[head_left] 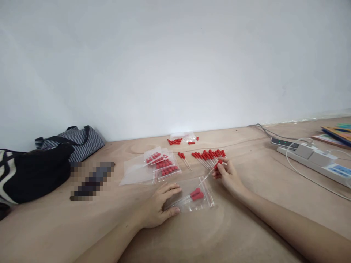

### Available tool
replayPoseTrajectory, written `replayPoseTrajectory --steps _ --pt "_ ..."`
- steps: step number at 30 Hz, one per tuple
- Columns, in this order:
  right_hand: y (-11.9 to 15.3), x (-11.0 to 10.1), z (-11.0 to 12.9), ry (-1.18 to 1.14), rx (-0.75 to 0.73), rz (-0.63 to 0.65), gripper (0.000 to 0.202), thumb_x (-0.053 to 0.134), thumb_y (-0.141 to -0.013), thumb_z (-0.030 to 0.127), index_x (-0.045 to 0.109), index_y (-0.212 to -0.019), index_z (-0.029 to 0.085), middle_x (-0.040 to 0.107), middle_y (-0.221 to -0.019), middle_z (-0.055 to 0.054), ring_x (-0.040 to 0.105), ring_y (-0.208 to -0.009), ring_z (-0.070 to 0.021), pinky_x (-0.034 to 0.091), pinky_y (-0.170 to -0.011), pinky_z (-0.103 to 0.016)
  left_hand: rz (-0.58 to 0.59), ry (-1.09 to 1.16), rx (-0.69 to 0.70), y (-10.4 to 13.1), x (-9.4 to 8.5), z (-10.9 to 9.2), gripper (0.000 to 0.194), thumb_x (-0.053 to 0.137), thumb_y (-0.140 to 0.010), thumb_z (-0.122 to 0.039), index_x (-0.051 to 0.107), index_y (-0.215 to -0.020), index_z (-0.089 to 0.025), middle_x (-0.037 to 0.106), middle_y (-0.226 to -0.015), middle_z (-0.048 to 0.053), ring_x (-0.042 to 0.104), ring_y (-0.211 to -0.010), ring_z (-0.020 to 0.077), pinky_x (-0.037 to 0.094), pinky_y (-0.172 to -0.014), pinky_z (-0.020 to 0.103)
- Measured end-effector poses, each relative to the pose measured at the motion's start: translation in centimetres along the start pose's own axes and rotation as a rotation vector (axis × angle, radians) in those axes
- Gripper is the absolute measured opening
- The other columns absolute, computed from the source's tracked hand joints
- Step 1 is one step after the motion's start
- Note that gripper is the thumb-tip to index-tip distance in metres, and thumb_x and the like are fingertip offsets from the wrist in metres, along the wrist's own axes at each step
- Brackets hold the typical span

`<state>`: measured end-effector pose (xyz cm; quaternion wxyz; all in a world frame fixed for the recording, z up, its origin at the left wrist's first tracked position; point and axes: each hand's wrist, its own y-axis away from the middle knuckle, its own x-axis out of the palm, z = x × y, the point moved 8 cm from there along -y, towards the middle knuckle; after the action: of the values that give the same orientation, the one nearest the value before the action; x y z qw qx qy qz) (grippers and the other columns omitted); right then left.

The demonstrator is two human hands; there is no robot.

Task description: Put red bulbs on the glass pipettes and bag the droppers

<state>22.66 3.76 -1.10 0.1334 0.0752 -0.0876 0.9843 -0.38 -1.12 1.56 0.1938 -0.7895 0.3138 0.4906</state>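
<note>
A clear zip-lock bag (pixel 204 204) lies flat on the table with two red-bulbed glass droppers (pixel 197 197) inside, bulbs towards its zip end on the right. My left hand (pixel 160 204) grips the bag's left end, thumb and fingers on its opposite edges. Between the fingertips of my right hand (pixel 226 174) is the red bulb of another dropper (pixel 207 176). Its glass tube slants down to the left, with the tip at the bag's upper right part; whether it is inside, I cannot tell. Beyond that hand lies a row of several droppers (pixel 210 155); two more (pixel 182 156) lie apart.
Filled dropper bags (pixel 166 164) overlap flat clear bags (pixel 134 171) at centre left. Further droppers (pixel 175 141) lie near the wall. A power strip (pixel 318 162) with cables stands right, books (pixel 337 135) beyond. On the left are a striped bag (pixel 79 142), a black bag (pixel 41 175) and a pixelated dark object (pixel 93 180).
</note>
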Motion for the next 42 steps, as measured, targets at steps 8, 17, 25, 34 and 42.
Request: replayPoseTrajectory --steps 8,17,25,34,42 --pt "-1.6 -2.4 0.2 0.107 -0.05 -0.045 0.036 0.049 -0.072 0.044 0.038 -0.097 0.021 0.049 -0.058 0.006 0.046 -0.045 -0.0098 0.039 -0.045 -0.024 0.008 -0.01 0.01 -0.1 -0.2 -0.3 0.045 0.049 -0.08 -0.04 0.043 -0.123 -0.026 0.041 -0.132 0.006 0.034 -0.122 0.0246 0.024 -0.102 0.047" --pt "0.1 -0.9 -0.7 0.005 0.092 -0.044 0.037 0.055 -0.068 0.043 0.037 -0.093 0.021 0.051 -0.06 0.007 0.05 -0.047 -0.0099 0.042 -0.047 -0.024 0.023 -0.013 -0.044 0.0 0.0 0.2 0.052 0.048 -0.08 -0.043 0.038 -0.127 -0.024 0.038 -0.134 0.007 0.031 -0.124 0.0269 0.024 -0.102 0.048" --pt "2.5 3.6 -0.7 0.118 0.104 0.363 0.034 0.061 -0.066 0.044 0.047 -0.084 0.019 0.057 -0.065 0.003 0.049 -0.043 -0.0079 0.037 -0.038 -0.02 0.011 0.004 -0.044 0.1 -0.1 0.2 0.06 0.048 -0.08 -0.046 0.027 -0.132 -0.026 0.034 -0.137 0.006 0.028 -0.125 0.0288 0.023 -0.102 0.051" --pt "3.4 7.1 -0.6 0.077 0.086 0.741 0.029 0.055 -0.073 0.045 0.058 -0.082 0.017 0.065 -0.075 -0.002 0.06 -0.071 -0.0139 0.045 -0.065 -0.027 -0.009 0.001 -0.05 0.0 -0.1 0.2 0.058 0.049 -0.079 -0.045 0.031 -0.131 -0.025 0.035 -0.136 0.006 0.03 -0.124 0.0287 0.024 -0.102 0.048" --pt "2.6 6.4 -2.0 0.288 0.124 0.699 0.021 0.056 -0.07 0.034 0.064 -0.068 0.015 0.061 -0.057 0.001 0.05 -0.043 -0.0079 0.039 -0.044 -0.02 -0.025 0.019 -0.023 -0.1 -0.2 0.0 0.057 0.05 -0.079 -0.044 0.033 -0.129 -0.024 0.037 -0.134 0.007 0.033 -0.122 0.0267 0.027 -0.101 0.047"
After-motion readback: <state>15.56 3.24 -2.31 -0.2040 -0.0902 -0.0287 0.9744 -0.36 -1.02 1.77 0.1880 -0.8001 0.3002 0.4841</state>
